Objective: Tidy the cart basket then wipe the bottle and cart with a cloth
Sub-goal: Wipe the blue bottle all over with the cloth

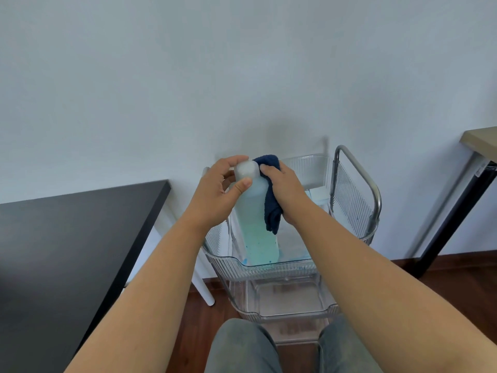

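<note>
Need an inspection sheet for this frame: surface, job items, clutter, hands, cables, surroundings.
Surface: clear ribbed cart, top basket with faint blue marks on its floor; lower tier looks bare.
Job's things: pale blue-green bottle standing upright in the top basket; dark blue cloth pressed against its right side.
Clutter: a clear bin at the back of the basket; contents unclear.
Hands: left hand grips the bottle around its cap; right hand holds the cloth.
Cables: nothing seen.
Surroundings: black table on the left, another table on the right, pale wall, wood floor.
</note>
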`<state>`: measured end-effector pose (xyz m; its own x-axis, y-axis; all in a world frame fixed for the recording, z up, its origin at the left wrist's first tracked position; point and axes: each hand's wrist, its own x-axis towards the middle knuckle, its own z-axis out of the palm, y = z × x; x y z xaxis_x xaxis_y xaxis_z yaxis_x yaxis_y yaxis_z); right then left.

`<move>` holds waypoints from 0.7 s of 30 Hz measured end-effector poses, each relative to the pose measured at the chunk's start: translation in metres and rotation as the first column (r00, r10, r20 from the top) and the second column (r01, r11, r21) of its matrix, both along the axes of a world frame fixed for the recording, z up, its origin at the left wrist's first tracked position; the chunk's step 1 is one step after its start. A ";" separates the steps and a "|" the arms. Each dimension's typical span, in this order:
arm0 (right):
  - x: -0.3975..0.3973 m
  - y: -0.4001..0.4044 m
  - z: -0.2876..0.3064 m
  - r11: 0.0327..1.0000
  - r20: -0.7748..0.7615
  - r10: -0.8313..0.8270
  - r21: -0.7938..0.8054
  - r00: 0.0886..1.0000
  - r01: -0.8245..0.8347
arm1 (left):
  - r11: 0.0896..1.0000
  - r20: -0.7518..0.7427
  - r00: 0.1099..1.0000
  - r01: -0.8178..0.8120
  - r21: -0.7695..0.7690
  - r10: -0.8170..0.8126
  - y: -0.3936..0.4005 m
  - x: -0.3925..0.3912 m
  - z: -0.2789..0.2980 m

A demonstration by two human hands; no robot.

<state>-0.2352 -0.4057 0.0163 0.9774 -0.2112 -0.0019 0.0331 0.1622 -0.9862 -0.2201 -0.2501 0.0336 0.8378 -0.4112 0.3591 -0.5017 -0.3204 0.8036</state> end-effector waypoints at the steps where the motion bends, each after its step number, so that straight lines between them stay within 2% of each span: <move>1: -0.003 0.003 -0.004 0.998 -0.021 -0.051 0.029 0.998 0.051 | 1.000 0.034 0.999 0.001 0.009 -0.001 0.002 0.000 0.000; 5: -0.031 0.023 -0.020 0.962 0.007 -0.220 0.168 0.975 0.216 | 0.992 0.166 0.985 -0.060 0.112 0.040 0.010 -0.001 -0.001; 8: -0.047 0.035 -0.026 0.962 0.154 -0.264 0.119 0.952 0.247 | 0.971 0.263 0.963 -0.114 0.211 0.057 0.013 -0.007 0.003; 11: -0.036 0.035 -0.018 0.969 0.211 -0.247 0.055 0.946 0.241 | 0.967 0.233 0.969 -0.134 0.217 0.082 0.012 -0.013 0.008; 14: -0.018 0.032 -0.008 0.980 0.172 -0.197 0.042 0.965 0.192 | 0.975 0.188 0.971 -0.175 0.137 0.148 0.007 -0.012 0.006; 17: -0.010 0.029 -0.008 0.982 0.078 -0.154 0.121 0.985 0.144 | 0.971 0.128 0.965 -0.236 0.040 0.229 0.003 -0.010 0.001; 21: -0.024 0.026 -0.018 0.968 -0.057 -0.147 0.195 0.987 0.156 | 0.994 0.045 0.993 -0.111 -0.015 0.112 0.005 -0.008 0.002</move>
